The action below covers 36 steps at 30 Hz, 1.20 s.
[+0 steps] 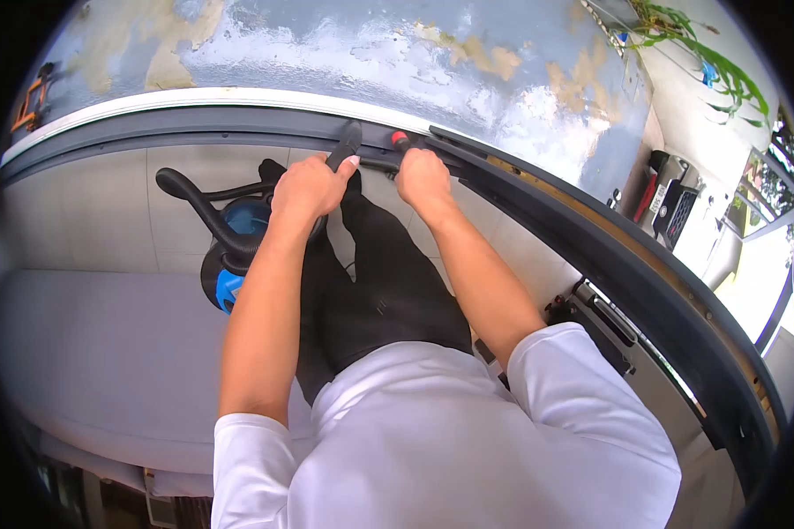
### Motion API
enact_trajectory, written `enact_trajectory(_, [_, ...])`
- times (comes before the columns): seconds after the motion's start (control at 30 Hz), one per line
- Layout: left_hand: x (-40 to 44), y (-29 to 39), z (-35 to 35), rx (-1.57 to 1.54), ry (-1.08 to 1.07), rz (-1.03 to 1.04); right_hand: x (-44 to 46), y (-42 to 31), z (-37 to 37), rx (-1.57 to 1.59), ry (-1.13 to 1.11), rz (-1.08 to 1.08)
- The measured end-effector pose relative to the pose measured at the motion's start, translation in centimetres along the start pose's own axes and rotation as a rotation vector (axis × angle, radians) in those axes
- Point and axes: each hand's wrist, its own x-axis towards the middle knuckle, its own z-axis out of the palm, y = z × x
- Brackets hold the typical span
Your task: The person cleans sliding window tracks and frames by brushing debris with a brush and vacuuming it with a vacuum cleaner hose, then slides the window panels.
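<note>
My left hand (310, 190) is closed around a black vacuum nozzle (348, 143), its tip resting at the dark grey door track (265, 123). My right hand (424, 183) is closed on a tool with a red end (400, 138) that points toward the same track. Most of that tool is hidden in the fist, so its kind does not show. A black hose (205, 212) curves to the left of my left forearm. Partly behind that forearm stands a blue and black vacuum cleaner (228, 287).
A grey cushioned seat (106, 353) fills the left side. Beyond the track lies a blotchy, shiny grey floor (326, 57). The dark frame (591, 234) curves down the right, with a black case-like object (602, 326) inside it. A plant (723, 66) and a vehicle (670, 198) are outside.
</note>
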Motion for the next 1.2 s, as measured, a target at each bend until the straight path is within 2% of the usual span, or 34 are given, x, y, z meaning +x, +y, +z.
enact_trajectory(0.13, [0.5,-2.9,-2.8,-0.056,-0.053,-0.043,-2.9,-3.5,-1.6,0.25,0.028,-0.089])
enact_trajectory(0.27, [1.0,-4.0,-5.2,-0.1,-0.191,-0.06,-4.4,2.9,-1.8,0.01,0.108,0.117])
enact_trajectory(0.3, [1.1,-4.2,-5.1,-0.105,-0.188,-0.068,-4.4,3.3,-3.0,-0.044,0.026,0.167])
enact_trajectory(0.37, [1.5,-4.5,-4.4,-0.034,-0.094,-0.011,-2.3,2.9,-1.9,-0.047,0.009,0.148])
enact_trajectory(0.5, [1.8,-6.3,-4.7,-0.077,-0.12,-0.03,0.5,-5.2,-2.0,0.014,-0.024,-0.024])
enact_trajectory(0.57, [0.9,-7.0,-5.9,-0.062,-0.117,-0.045,-2.3,-6.9,-3.7,0.239,0.014,-0.109])
enact_trajectory(0.6, [0.8,-7.3,-6.1,-0.052,-0.097,-0.052,-3.4,-6.1,-3.6,0.241,0.021,-0.097])
enact_trajectory(0.67, [0.5,-7.4,-5.8,-0.039,-0.039,-0.035,-6.2,-2.8,-3.8,0.127,0.151,-0.136])
enact_trajectory(0.73, [0.3,-6.7,-6.2,-0.041,-0.086,-0.032,-9.2,0.0,-5.5,0.073,0.209,-0.018])
enact_trajectory(0.8, [0.2,-6.5,-5.5,-0.031,-0.15,-0.022,-13.4,1.4,-9.3,0.03,0.321,-0.057])
enact_trajectory(0.9, [1.4,-7.2,-4.6,-0.019,-0.043,0.033,-20.6,2.4,-16.6,-0.159,0.365,-0.043])
enact_trajectory(0.97, [0.8,-7.0,-5.3,-0.028,-0.067,0.037,-25.1,2.9,-20.6,-0.25,0.408,0.082])
enact_trajectory(1.03, [1.1,-7.0,-5.8,-0.025,-0.107,0.033,-27.3,4.0,-22.5,-0.324,0.396,0.19])
enact_trajectory(1.1, [1.7,-7.2,-5.5,0.003,-0.084,0.027,-26.0,4.3,-21.9,-0.359,0.387,0.122])
enact_trajectory(1.17, [1.2,-6.7,-6.0,-0.002,-0.087,0.03,-22.0,3.5,-19.8,-0.431,0.224,0.068])
enact_trajectory(1.2, [1.1,-6.6,-5.9,0.022,-0.095,0.043,-19.4,2.4,-19.0,-0.452,0.072,0.09])
